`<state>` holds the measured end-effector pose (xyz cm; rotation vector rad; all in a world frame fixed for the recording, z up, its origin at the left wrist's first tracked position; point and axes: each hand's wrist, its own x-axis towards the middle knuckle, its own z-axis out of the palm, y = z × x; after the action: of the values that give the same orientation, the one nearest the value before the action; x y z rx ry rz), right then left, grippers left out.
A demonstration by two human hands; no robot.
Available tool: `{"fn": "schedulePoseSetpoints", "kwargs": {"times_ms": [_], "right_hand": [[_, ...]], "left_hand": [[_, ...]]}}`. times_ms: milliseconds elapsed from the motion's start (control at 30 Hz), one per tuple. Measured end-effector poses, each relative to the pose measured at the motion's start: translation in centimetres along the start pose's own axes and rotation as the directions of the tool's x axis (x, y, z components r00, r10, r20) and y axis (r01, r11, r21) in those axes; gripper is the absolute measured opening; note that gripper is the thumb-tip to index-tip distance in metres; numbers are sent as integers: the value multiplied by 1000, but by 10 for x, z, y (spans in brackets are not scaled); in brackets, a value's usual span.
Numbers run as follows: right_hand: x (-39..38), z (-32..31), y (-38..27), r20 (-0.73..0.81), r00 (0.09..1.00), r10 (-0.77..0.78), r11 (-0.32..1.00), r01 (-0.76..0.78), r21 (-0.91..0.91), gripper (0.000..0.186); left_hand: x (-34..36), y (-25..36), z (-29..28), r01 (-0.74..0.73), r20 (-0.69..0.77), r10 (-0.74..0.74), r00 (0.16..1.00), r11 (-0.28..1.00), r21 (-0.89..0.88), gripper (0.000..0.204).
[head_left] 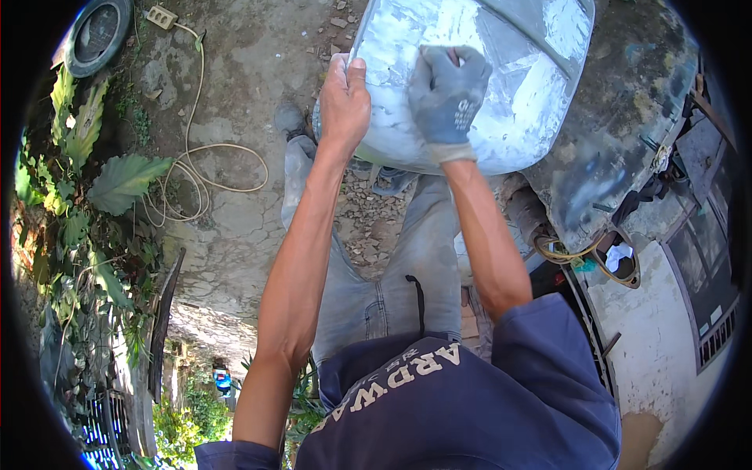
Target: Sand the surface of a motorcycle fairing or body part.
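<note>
A large grey panel (pixel 540 94) with rounded corners is held up at the top of the view. Whitish, chalky patches cover much of its face, and a darker groove runs down its right part. Bare and dusty, my left hand (pixel 345 106) grips the panel's left edge, thumb on the face; its other fingertips are hidden behind. My right hand (pixel 449 98), in a grey glove with a pale cuff, rests on the middle of the face. Its fingers are curled closed, and whatever they hold is hidden.
A power strip (pixel 162 17) and its coiled pale cable (pixel 190 168) lie on the ground at left, below a tyre (pixel 98 35). Leafy plants (pixel 117 186) line the left side. At right stands a worn, stained sheet (pixel 619 117), with a looped yellowish hose (pixel 564 254) near it.
</note>
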<state>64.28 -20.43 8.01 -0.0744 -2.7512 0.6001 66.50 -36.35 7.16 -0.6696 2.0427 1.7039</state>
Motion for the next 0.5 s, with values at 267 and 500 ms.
{"fn": "schedulePoseSetpoints", "kwargs": {"times_ms": [267,500], "right_hand": [[-5,7,7,-51,999,-7,1000,9,29,12],[92,6,50,347,881,323,865,-423,270,16]], "left_hand": [[5,-5,4,-31,-62,33,998,999,25,36],[16,1,3,-45,29,45,999,999,-16,35]]}}
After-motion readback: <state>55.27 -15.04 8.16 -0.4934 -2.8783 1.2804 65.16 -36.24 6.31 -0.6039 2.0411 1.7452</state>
